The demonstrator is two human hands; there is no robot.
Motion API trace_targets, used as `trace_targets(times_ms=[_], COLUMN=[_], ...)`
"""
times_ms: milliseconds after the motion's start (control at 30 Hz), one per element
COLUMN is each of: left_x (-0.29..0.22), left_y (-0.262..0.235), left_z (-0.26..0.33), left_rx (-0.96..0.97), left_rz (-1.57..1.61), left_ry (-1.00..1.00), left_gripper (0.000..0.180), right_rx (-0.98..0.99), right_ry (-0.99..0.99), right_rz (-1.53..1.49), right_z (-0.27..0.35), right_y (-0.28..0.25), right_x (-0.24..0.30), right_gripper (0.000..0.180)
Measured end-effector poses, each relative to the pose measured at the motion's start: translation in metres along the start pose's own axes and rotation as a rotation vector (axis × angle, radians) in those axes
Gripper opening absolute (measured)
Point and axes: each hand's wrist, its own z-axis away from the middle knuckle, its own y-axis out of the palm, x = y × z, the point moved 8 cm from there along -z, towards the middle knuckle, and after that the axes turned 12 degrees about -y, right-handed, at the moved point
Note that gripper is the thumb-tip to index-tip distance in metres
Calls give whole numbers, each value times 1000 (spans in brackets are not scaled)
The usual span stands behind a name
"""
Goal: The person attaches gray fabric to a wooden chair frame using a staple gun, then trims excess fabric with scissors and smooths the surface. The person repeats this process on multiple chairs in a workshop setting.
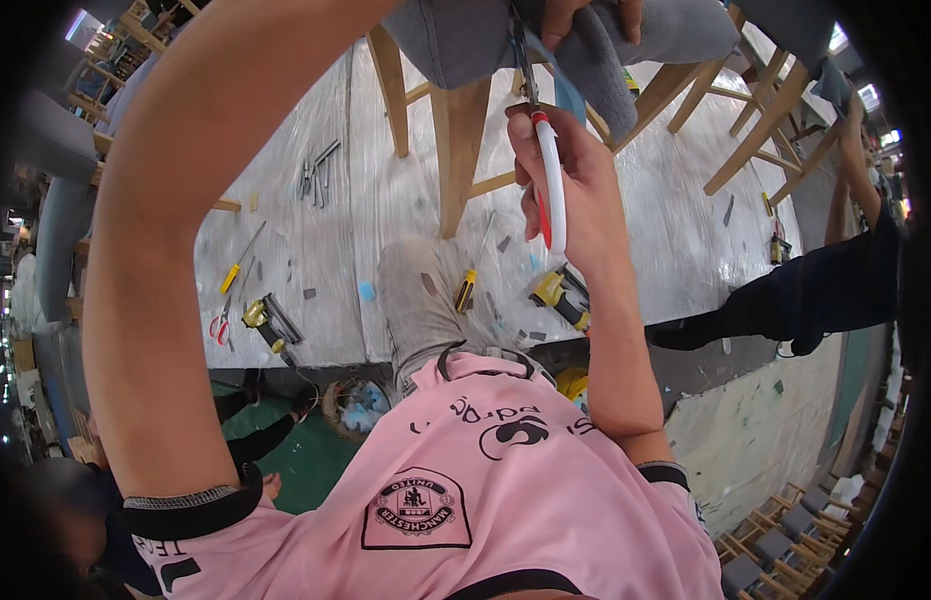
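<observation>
My right hand [577,185] is closed around the white-and-red handles of a pair of scissors [551,200]. Their dark blades point up against the edge of grey fabric [607,75] on a chair. At the top edge, fingers of my left hand [558,20] bend over that fabric beside the blades; the rest of this hand is cut off by the frame. A strip of blue material [567,92] hangs just right of the blades. Below the grey cover [447,45], the chair's wooden legs [459,150] reach toward a plastic-covered work surface [345,260].
Two yellow-and-black staple guns [270,325] [562,298], yellow-handled screwdrivers [466,290], red-handled scissors [220,328] and metal strips [319,174] lie on the plastic. Another person [835,270] works at right near wooden chairs [760,130]. One more person [80,515] is at lower left.
</observation>
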Motion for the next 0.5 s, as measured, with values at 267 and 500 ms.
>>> trace_targets(times_ms=[267, 500], left_x=[7, 6], left_y=[-1, -3], left_z=[-1, -1], left_rx=[-19, -9], left_rz=[-17, 35], left_ry=[-45, -16], left_gripper=[84, 80], right_rx=[-70, -94], right_ry=[-98, -285], right_rz=[191, 277], right_z=[-18, -28], right_y=[18, 16], right_x=[-9, -23], right_gripper=[50, 37])
